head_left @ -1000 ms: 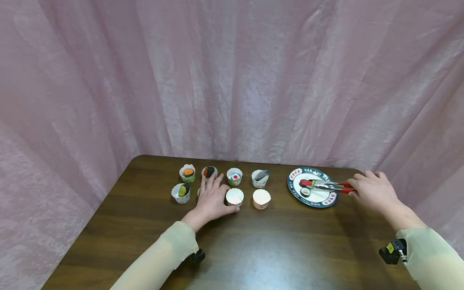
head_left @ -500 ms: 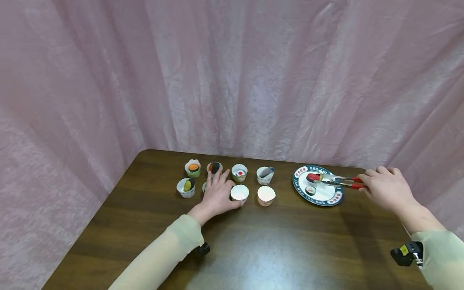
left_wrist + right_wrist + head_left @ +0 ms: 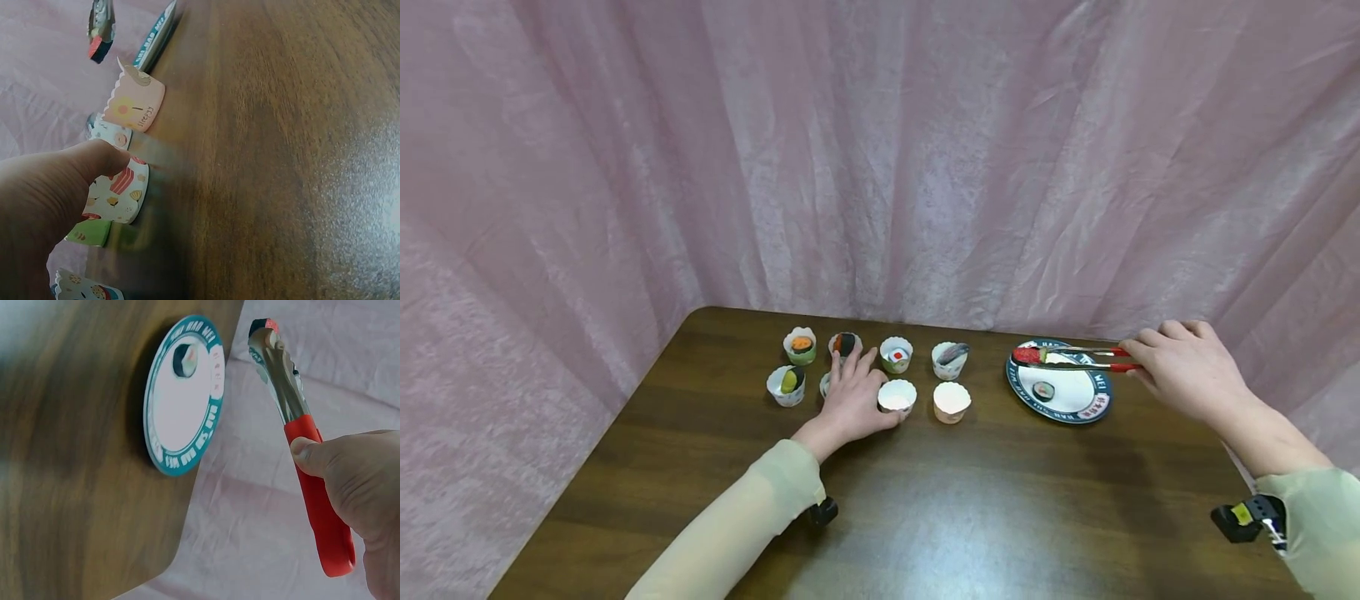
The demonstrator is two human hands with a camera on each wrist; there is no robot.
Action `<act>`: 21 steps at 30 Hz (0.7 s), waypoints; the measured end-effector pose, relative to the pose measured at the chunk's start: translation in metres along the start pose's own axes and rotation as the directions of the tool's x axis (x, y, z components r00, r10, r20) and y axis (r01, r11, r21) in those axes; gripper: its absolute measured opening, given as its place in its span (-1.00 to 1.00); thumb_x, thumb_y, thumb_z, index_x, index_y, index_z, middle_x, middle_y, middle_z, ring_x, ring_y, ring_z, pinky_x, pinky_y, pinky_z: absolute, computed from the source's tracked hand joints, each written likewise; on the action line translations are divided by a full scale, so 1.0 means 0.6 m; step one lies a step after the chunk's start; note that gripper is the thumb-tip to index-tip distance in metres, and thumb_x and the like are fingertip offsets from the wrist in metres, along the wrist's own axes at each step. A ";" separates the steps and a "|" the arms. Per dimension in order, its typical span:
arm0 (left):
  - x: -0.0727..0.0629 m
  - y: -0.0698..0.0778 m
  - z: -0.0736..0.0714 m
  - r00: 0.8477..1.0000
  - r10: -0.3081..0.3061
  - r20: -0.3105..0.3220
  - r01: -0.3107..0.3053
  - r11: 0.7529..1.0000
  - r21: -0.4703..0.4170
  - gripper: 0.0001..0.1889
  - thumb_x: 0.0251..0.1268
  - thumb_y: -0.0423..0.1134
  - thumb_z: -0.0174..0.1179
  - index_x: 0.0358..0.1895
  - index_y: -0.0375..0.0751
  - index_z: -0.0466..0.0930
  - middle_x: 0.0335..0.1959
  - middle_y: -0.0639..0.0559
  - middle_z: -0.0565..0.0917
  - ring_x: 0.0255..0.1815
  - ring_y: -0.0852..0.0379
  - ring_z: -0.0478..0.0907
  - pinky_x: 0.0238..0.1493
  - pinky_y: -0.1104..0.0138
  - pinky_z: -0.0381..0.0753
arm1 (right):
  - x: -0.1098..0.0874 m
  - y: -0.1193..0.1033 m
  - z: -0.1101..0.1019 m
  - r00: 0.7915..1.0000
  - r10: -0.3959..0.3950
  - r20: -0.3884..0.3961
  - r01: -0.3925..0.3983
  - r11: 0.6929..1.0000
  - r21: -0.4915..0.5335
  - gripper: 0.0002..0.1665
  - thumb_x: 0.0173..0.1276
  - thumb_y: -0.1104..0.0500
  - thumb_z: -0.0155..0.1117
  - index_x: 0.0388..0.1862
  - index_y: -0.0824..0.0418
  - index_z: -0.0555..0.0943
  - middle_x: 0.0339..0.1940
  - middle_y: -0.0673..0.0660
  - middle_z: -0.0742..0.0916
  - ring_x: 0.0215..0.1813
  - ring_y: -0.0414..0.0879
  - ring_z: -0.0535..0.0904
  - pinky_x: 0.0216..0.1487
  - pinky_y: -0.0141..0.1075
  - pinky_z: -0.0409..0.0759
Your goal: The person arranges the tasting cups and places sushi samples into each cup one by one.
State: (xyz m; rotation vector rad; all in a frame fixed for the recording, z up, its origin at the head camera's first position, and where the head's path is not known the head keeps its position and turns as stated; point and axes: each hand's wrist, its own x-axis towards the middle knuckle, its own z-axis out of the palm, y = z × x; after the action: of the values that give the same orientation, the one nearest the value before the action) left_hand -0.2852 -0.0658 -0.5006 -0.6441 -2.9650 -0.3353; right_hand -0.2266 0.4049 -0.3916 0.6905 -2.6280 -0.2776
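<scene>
My right hand [image 3: 1183, 367] grips a pair of red-handled metal tongs [image 3: 312, 481]. Pinched in their tips is a red-topped sushi piece [image 3: 1027, 356], raised over the patterned plate [image 3: 1078, 392]. One sushi roll [image 3: 1043, 391] lies on that plate. Over at the cups, my left hand [image 3: 850, 402] holds a white paper baking cup [image 3: 897, 395] between thumb and fingers. In the left wrist view its thumb [image 3: 103, 157] lies against the cup's printed side. The other fingers reach over a cup behind, partly hiding it.
Right of the held cup stands a peach baking cup [image 3: 951, 404]. Cups with sushi pieces stand around: orange-topped [image 3: 800, 346], yellow-green-topped [image 3: 786, 386], red-centred [image 3: 896, 355] and silvery-topped [image 3: 951, 360]. A pink curtain [image 3: 880, 167] hangs behind the wooden table [image 3: 985, 508].
The right hand has lifted the tongs and red-topped sushi piece off the plate and brought them slightly left. My left hand stays at the white cup. The head view has shifted a little.
</scene>
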 end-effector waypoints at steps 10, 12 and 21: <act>0.001 0.001 0.000 1.000 -0.001 0.011 0.001 1.000 0.014 -0.39 0.05 0.35 0.41 -0.01 -0.04 0.67 0.57 -0.19 0.25 0.64 -0.25 -0.10 0.51 -0.30 -0.27 | 0.040 -0.035 -0.015 0.996 -0.081 -0.021 0.081 0.997 -0.005 -0.51 0.01 0.18 0.66 -0.04 0.22 0.74 -0.21 0.12 0.72 -0.08 0.20 0.56 0.05 0.23 0.41; 0.001 0.002 0.000 1.000 0.001 0.011 -0.001 1.000 0.021 -0.39 0.06 0.35 0.40 -0.01 -0.03 0.67 0.57 -0.18 0.25 0.64 -0.24 -0.10 0.51 -0.31 -0.26 | 0.051 -0.046 -0.018 0.993 -0.112 -0.037 0.112 0.994 -0.009 -0.52 0.02 0.20 0.65 -0.03 0.22 0.74 -0.21 0.11 0.71 -0.08 0.20 0.55 0.06 0.22 0.41; 0.003 0.001 0.002 1.000 -0.001 0.017 0.001 1.000 0.028 -0.39 0.06 0.37 0.39 -0.01 -0.02 0.67 0.57 -0.18 0.24 0.64 -0.23 -0.10 0.51 -0.30 -0.24 | 0.115 -0.103 -0.021 0.960 -0.251 -0.122 0.250 0.968 -0.026 -0.63 0.08 0.21 0.59 -0.11 0.20 0.72 -0.28 0.04 0.67 -0.16 0.11 0.52 0.10 0.14 0.43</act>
State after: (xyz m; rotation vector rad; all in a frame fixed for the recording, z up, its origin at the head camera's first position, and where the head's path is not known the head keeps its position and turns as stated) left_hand -0.2866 -0.0643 -0.5015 -0.6457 -2.9810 -0.2899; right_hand -0.2495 0.3157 -0.3749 1.0059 -2.4188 -0.3094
